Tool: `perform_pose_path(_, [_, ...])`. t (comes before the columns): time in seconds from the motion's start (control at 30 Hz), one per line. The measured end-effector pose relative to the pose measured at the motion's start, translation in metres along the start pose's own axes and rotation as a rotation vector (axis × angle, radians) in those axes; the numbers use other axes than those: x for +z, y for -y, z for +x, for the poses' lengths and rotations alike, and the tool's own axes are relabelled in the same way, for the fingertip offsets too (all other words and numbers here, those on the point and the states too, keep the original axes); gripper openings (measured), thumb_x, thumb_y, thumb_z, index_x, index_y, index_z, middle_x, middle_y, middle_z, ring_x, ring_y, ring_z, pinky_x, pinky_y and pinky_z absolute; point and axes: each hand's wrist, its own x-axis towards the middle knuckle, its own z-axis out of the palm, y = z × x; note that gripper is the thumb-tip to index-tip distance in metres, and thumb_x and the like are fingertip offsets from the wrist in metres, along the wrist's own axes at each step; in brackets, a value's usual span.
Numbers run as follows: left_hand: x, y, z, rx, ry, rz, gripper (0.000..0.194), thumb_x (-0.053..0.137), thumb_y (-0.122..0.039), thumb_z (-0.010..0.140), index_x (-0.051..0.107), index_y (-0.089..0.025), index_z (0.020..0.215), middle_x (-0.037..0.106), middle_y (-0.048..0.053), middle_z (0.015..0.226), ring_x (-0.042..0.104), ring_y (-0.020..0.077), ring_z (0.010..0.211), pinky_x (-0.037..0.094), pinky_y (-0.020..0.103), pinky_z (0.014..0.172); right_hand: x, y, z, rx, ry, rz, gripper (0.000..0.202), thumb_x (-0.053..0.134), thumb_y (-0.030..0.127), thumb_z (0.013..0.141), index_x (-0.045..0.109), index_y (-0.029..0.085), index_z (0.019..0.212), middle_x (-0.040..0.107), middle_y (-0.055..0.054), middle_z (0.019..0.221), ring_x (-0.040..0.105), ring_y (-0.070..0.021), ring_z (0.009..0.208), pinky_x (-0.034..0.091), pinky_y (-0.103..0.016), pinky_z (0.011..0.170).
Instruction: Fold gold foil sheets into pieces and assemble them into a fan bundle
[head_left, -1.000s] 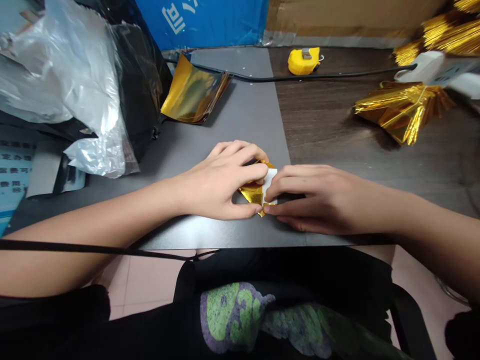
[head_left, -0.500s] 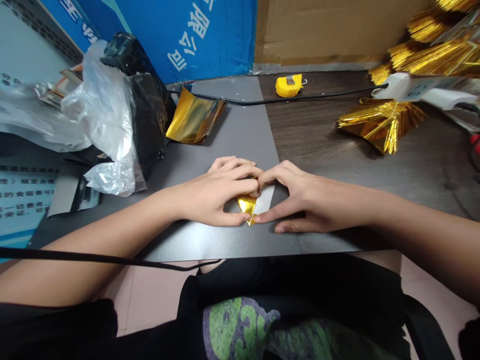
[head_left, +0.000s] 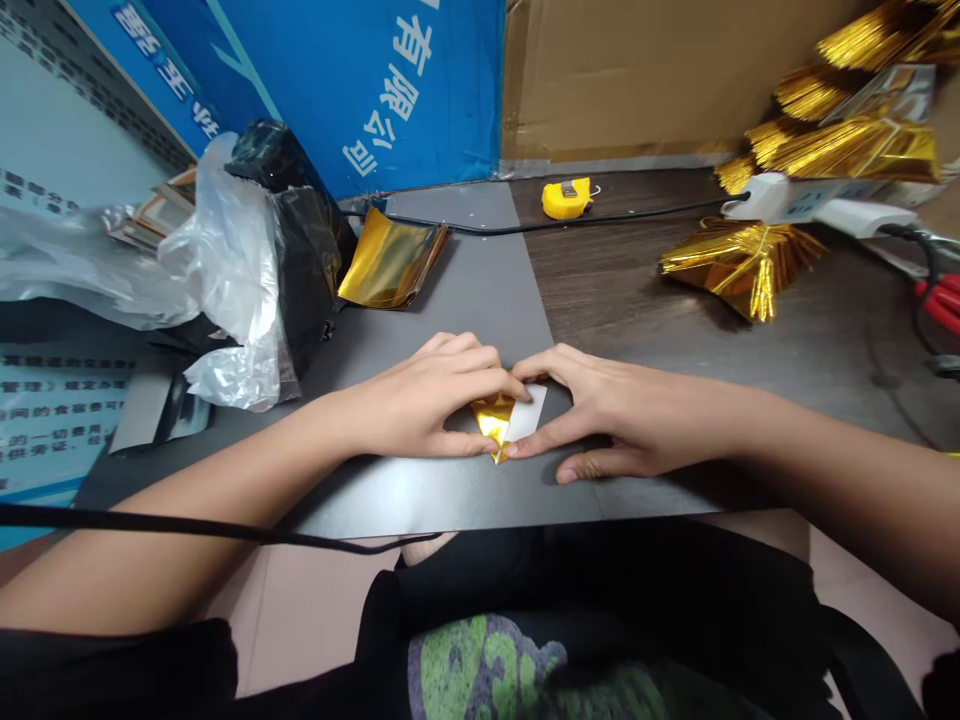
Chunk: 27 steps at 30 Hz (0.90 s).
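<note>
A small gold foil sheet (head_left: 493, 412) with a white side showing lies partly folded on the grey tabletop (head_left: 390, 497), near its front edge. My left hand (head_left: 427, 400) rests over its left part, thumb at the bottom tip and fingers along the top, pinning it down. From the right, my right hand (head_left: 607, 415) touches the white part, one fingertip at the upper edge and another digit near the bottom tip. Its fingers are spread around the sheet. Part of the far edge is hidden under my fingers.
Behind my left hand lies a stack of gold sheets (head_left: 390, 262), beside a black bag (head_left: 307, 250) and clear plastic (head_left: 232, 250). A yellow tape measure (head_left: 568, 199), a black cable, a tied gold foil bundle (head_left: 742, 262) and a white power strip (head_left: 806, 200) sit farther back.
The view has shifted, so the scene sits slightly lower. The fingers of both hands have parted a little at the top, and more of the sheet's gold and white surfaces shows.
</note>
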Motion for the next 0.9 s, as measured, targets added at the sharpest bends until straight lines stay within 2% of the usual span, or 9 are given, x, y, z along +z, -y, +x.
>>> perform_pose_path(0.13, [-0.002,-0.005,-0.001,0.080,-0.081,0.121,0.027,0.056,-0.046,0.100,0.066,-0.020,0.102,0.063,0.006,0.103,0.048,0.0206,0.099,0.034,0.035,0.087,-0.001,0.003,-0.001,0.038,0.024,-0.022,0.039,0.057,0.041,0.100,0.066,0.032,0.137,0.042,-0.016,0.137,0.043,-0.0285,0.126,0.044,-0.050,0.103])
perform_pose_path(0.2, [-0.004,-0.008,-0.002,0.130,-0.062,0.168,0.028,0.048,-0.037,0.104,0.066,-0.019,0.093,0.065,0.005,0.098,0.050,0.0190,0.097,0.034,0.035,0.085,-0.001,0.005,-0.001,0.059,0.030,-0.052,0.040,0.056,0.042,0.100,0.064,0.033,0.139,0.044,-0.016,0.133,0.044,-0.0289,0.121,0.045,-0.051,0.099])
perform_pose_path(0.3, [-0.005,-0.010,-0.003,0.168,0.021,0.190,0.033,0.039,-0.028,0.107,0.069,-0.019,0.097,0.066,0.005,0.096,0.053,0.0160,0.089,0.037,0.034,0.081,-0.001,0.007,-0.001,0.076,0.036,-0.086,0.040,0.055,0.044,0.100,0.063,0.036,0.139,0.048,-0.015,0.126,0.046,-0.0281,0.112,0.046,-0.050,0.094])
perform_pose_path(0.4, [-0.006,-0.012,-0.004,0.194,0.045,0.251,0.029,0.043,-0.025,0.104,0.071,-0.020,0.097,0.067,0.006,0.100,0.054,0.0169,0.088,0.039,0.033,0.078,-0.003,0.008,-0.001,0.065,0.029,-0.087,0.040,0.056,0.045,0.100,0.064,0.035,0.138,0.050,-0.015,0.127,0.046,-0.0280,0.111,0.046,-0.048,0.093])
perform_pose_path(0.5, [-0.004,-0.018,-0.004,0.199,0.015,0.336,0.026,0.047,-0.028,0.100,0.069,-0.021,0.089,0.066,0.005,0.095,0.054,0.0185,0.086,0.040,0.034,0.074,-0.006,0.007,-0.002,0.042,0.007,-0.069,0.039,0.057,0.042,0.100,0.066,0.027,0.135,0.053,-0.015,0.127,0.048,-0.0274,0.112,0.047,-0.046,0.094])
perform_pose_path(0.6, [0.003,-0.024,-0.004,0.177,-0.032,0.401,0.033,0.050,-0.044,0.101,0.068,-0.020,0.087,0.065,0.005,0.093,0.054,0.0197,0.084,0.041,0.035,0.070,-0.008,0.004,-0.004,0.030,-0.026,-0.035,0.031,0.058,0.038,0.100,0.071,0.022,0.124,0.058,-0.014,0.126,0.051,-0.0254,0.114,0.048,-0.042,0.094])
perform_pose_path(0.7, [0.009,-0.027,-0.003,0.137,-0.079,0.419,0.045,0.047,-0.058,0.100,0.067,-0.020,0.088,0.065,0.004,0.092,0.052,0.0193,0.083,0.041,0.034,0.068,-0.008,-0.001,-0.006,0.027,-0.078,0.002,0.023,0.058,0.032,0.101,0.073,0.018,0.111,0.065,-0.011,0.118,0.057,-0.0212,0.107,0.049,-0.037,0.091])
perform_pose_path(0.8, [0.009,-0.024,-0.003,0.128,-0.077,0.393,0.042,0.044,-0.053,0.103,0.067,-0.020,0.088,0.064,0.003,0.092,0.052,0.0176,0.083,0.040,0.032,0.068,-0.009,-0.007,-0.007,0.012,-0.138,0.052,0.017,0.059,0.025,0.100,0.072,0.016,0.105,0.069,-0.008,0.105,0.062,-0.0164,0.095,0.050,-0.031,0.085])
perform_pose_path(0.9, [0.004,-0.018,-0.003,0.154,-0.029,0.371,0.038,0.043,-0.044,0.105,0.069,-0.021,0.089,0.065,0.003,0.091,0.051,0.0155,0.080,0.040,0.031,0.068,-0.008,-0.012,-0.008,0.030,-0.213,0.054,0.012,0.059,0.017,0.097,0.071,0.016,0.096,0.066,-0.007,0.101,0.064,-0.0133,0.088,0.052,-0.026,0.079])
